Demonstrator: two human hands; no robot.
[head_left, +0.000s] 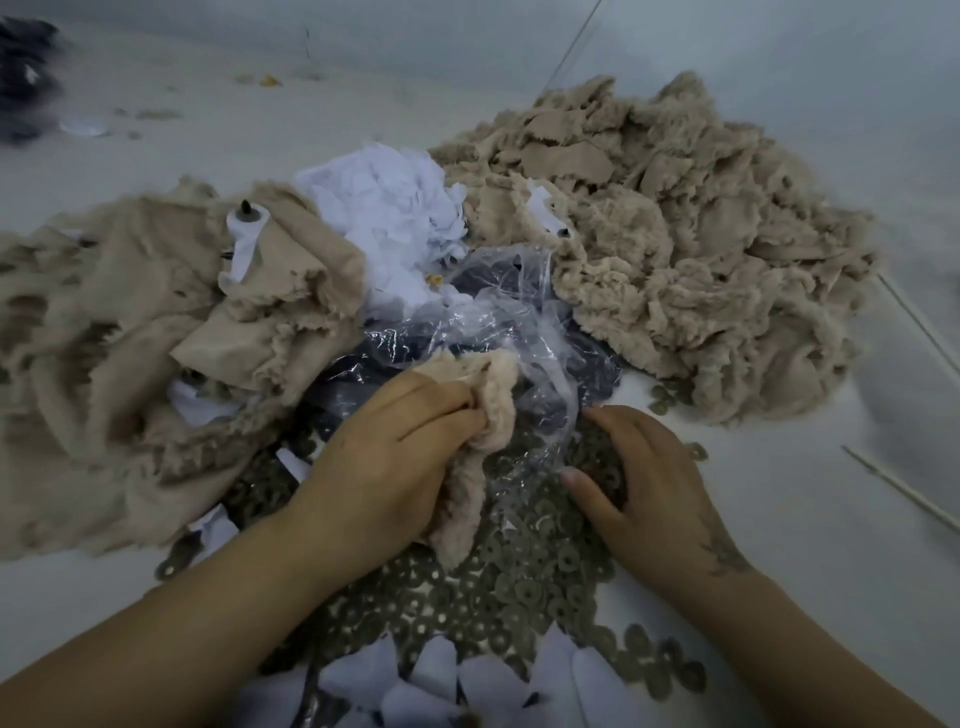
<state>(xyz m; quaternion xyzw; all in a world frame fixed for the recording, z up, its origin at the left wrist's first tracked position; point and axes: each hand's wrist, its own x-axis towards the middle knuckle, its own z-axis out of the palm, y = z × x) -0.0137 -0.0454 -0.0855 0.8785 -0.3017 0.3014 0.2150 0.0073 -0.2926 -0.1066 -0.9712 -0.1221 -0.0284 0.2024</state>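
While the left hand (395, 447) grips a beige plush scrap (483, 415) in its curled fingers at the frame's centre, we record the right hand (649, 483) at four o'clock from it, fingers bent down into the grey discs (519, 587); whether it holds any we cannot tell. A clear plastic bag (498, 312) lies at twelve o'clock, one plush heap (130, 338) at nine and a second heap (701, 260) at two. We cannot read the dark mark (724, 553) on the right wrist.
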